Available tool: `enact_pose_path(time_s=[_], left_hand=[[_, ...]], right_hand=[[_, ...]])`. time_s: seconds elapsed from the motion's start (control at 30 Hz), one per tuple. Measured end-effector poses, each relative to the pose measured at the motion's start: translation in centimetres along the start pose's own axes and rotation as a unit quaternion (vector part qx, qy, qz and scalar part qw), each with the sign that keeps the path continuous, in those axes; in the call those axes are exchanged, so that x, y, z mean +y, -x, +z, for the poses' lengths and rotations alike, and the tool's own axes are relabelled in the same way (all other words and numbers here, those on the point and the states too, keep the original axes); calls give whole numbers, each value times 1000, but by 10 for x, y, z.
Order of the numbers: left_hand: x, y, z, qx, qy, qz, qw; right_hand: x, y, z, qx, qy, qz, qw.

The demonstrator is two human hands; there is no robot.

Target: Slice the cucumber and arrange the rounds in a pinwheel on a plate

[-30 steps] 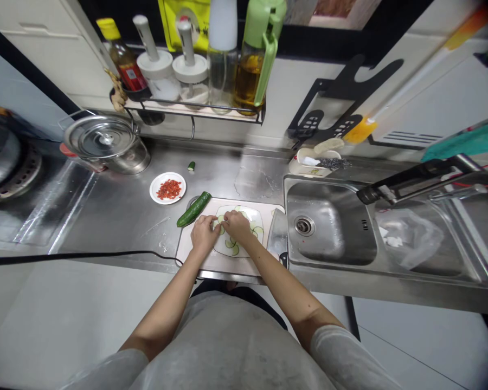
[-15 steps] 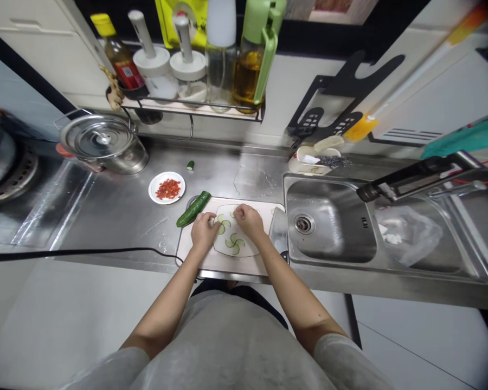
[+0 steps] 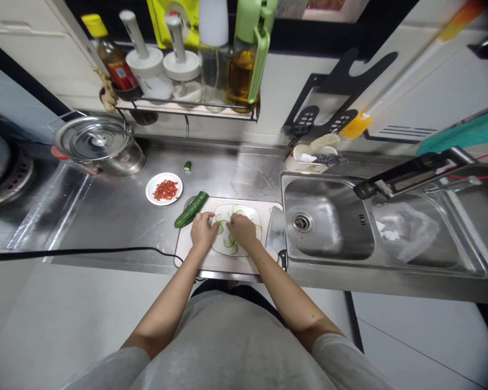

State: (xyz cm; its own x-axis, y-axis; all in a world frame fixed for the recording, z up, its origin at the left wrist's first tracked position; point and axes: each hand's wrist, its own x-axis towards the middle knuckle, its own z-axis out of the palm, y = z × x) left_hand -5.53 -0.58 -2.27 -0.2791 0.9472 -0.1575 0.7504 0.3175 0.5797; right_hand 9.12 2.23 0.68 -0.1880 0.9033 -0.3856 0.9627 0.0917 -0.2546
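Observation:
A clear plate with a dark rim line (image 3: 248, 253) lies on the pale cutting board (image 3: 203, 264), with thin cucumber slices (image 3: 230, 246) fanned into small curved patterns on it. My left hand (image 3: 202, 232) rests at the plate's left edge, fingers curved, thumb and forefinger apart beside some slices. Over the middle of the plate my right hand (image 3: 243, 230) is closed in a pinch; whatever its fingertips hold is hidden. A piece of whole cucumber (image 3: 191, 210) lies across the board's upper left corner. The knife (image 3: 275, 230) lies along the board's right side.
Left of the board stands a white plate of chopped red bits (image 3: 165, 189). A cucumber end (image 3: 187, 166) lies behind it. A lidded steel pot (image 3: 122, 158) is at back left, the sink (image 3: 329, 252) at right. A bottle rack (image 3: 211, 112) overhangs the counter.
My right hand has moved left and slightly down from the upper part of the plate to its middle, uncovering slices at the top and right. My left hand stays nearly in place.

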Motion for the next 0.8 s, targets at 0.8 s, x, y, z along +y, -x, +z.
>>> enact_pose_path(time_s=[0.8], left_hand=[[-1,0,3,-3,-4,-3,1000]], right_hand=[[3,-4,5,17,14,0,1000]])
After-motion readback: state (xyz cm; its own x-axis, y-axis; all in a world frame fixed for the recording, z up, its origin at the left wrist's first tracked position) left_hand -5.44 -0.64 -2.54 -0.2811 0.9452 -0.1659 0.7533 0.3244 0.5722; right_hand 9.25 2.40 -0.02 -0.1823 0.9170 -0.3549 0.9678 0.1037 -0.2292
